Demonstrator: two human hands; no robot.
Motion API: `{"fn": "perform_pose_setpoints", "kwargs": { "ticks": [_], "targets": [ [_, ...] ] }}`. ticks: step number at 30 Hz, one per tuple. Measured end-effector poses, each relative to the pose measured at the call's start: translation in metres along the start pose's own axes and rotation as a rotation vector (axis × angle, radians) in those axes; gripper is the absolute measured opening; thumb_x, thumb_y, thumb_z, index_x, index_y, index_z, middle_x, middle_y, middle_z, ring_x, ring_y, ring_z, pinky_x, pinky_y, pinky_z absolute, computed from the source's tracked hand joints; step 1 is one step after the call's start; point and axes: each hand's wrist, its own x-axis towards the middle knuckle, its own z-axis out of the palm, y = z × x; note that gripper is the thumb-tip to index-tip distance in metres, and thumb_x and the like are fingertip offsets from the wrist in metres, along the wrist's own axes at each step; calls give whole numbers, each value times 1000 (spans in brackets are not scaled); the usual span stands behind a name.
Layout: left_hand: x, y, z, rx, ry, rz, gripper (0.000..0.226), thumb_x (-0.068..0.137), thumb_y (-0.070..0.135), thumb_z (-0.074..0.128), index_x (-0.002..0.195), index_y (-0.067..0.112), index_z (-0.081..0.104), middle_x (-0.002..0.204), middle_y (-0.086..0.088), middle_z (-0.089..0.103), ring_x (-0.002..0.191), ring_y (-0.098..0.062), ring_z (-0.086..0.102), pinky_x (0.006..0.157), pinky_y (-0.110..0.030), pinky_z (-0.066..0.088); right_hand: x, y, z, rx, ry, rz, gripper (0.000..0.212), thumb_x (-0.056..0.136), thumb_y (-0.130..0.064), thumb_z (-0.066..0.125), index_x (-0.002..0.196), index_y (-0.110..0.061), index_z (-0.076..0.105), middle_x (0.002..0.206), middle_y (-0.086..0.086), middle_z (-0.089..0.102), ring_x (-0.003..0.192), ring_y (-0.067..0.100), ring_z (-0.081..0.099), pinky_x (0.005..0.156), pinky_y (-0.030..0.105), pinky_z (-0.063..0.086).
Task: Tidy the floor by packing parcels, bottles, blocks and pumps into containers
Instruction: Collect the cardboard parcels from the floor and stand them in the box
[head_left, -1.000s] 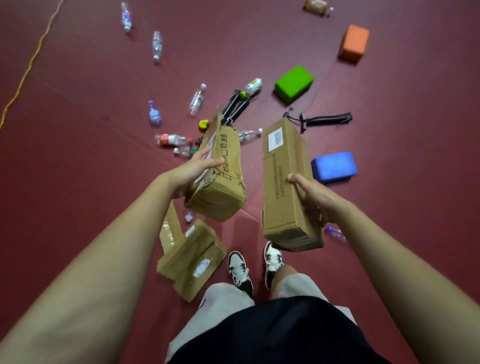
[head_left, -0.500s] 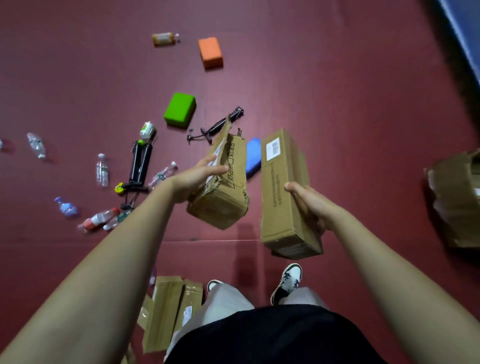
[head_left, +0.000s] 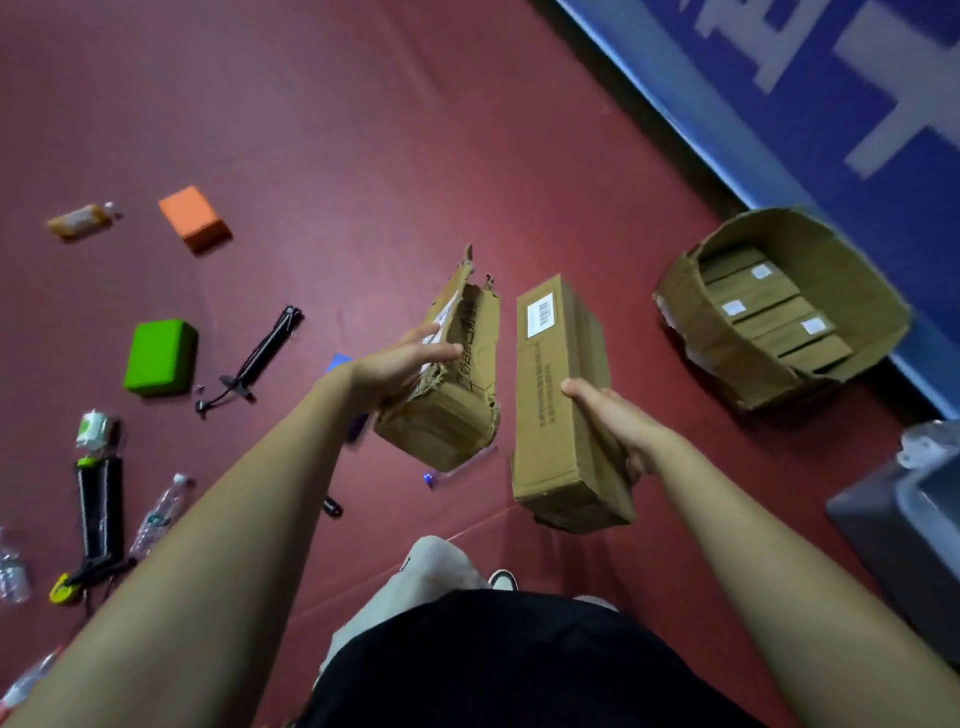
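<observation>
My left hand (head_left: 400, 366) grips a torn, crumpled cardboard parcel (head_left: 452, 395) held in the air above the floor. Beside it my right hand (head_left: 618, 421) grips a long intact cardboard parcel (head_left: 558, 400) with a white barcode label at its far end. To the right on the floor stands an open cardboard container (head_left: 852, 280) by the blue wall, with several long parcels (head_left: 763, 306) packed side by side inside.
On the red floor at left lie an orange block (head_left: 195, 218), a green block (head_left: 160, 356), two black pumps (head_left: 260, 358) (head_left: 98, 519), an orange-labelled bottle (head_left: 80, 222) and several clear bottles (head_left: 161, 512). A grey bin (head_left: 909, 519) stands at the right edge. My legs and a shoe are below.
The view has swung right: the floor items slid left, the open cardboard container came fully into view and the grey bin appeared. Both hands still carry their parcels.
</observation>
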Motion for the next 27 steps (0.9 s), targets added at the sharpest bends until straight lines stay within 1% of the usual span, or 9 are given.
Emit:
{"fn": "perform_pose_setpoints", "kwargs": {
  "ticks": [3, 5, 6, 8, 11, 16, 19, 21, 27],
  "targets": [
    [30, 33, 29, 53, -43, -10, 66, 91, 34, 57, 147, 30, 22, 148, -4, 39, 130, -20, 46, 81, -26, 45, 7, 6, -38, 78, 37, 20, 101, 59, -77, 57, 141, -22, 35, 123, 9, 57, 100, 29, 58, 64, 34, 45],
    [50, 52, 46, 75, -108, 0, 76, 84, 37, 64, 147, 29, 22, 148, -3, 38, 128, -19, 47, 86, -27, 46, 14, 13, -61, 132, 64, 30, 107, 55, -78, 58, 143, -23, 34, 125, 10, 57, 105, 30, 58, 66, 35, 45],
    [61, 62, 54, 94, -145, 1, 82, 78, 40, 66, 147, 29, 23, 149, -3, 37, 129, -19, 46, 89, -28, 45, 18, 16, -73, 162, 83, 35, 104, 58, -77, 57, 143, -22, 34, 126, 10, 56, 105, 30, 57, 65, 33, 44],
    [84, 81, 72, 124, -196, 1, 85, 74, 42, 66, 147, 29, 23, 147, -2, 39, 127, -18, 47, 86, -27, 46, 26, 22, -95, 230, 109, 47, 100, 59, -76, 57, 141, -21, 36, 123, 9, 58, 100, 27, 59, 62, 31, 43],
    [118, 112, 99, 149, -237, 8, 70, 88, 33, 61, 147, 25, 24, 144, -3, 42, 121, -18, 52, 76, -23, 47, 43, 25, -130, 306, 153, 54, 79, 76, -67, 55, 138, -20, 40, 117, 7, 60, 87, 20, 60, 59, 27, 41],
    [181, 176, 135, 236, -349, 12, 84, 78, 39, 66, 148, 26, 21, 149, -2, 35, 131, -20, 42, 91, -29, 42, 74, 9, -193, 408, 234, 81, 72, 81, -62, 54, 136, -19, 41, 116, 9, 60, 85, 20, 59, 59, 27, 41],
    [213, 212, 156, 288, -352, 13, 73, 89, 34, 59, 149, 25, 18, 152, -1, 28, 136, -20, 34, 101, -32, 38, 88, -3, -225, 460, 257, 106, 90, 64, -72, 60, 137, -22, 43, 120, 8, 61, 101, 27, 60, 77, 38, 49],
    [234, 236, 167, 349, -369, 25, 71, 91, 34, 56, 150, 25, 17, 155, -1, 22, 141, -22, 27, 113, -37, 29, 96, -8, -247, 504, 278, 103, 86, 65, -70, 61, 135, -22, 45, 121, 7, 61, 106, 27, 59, 86, 41, 48],
    [287, 300, 210, 456, -432, 4, 86, 78, 43, 66, 149, 28, 19, 155, -1, 22, 140, -22, 28, 116, -45, 25, 123, -2, -314, 642, 328, 114, 102, 46, -75, 70, 132, -24, 50, 118, 6, 65, 104, 27, 64, 95, 46, 50]
  ]
}}
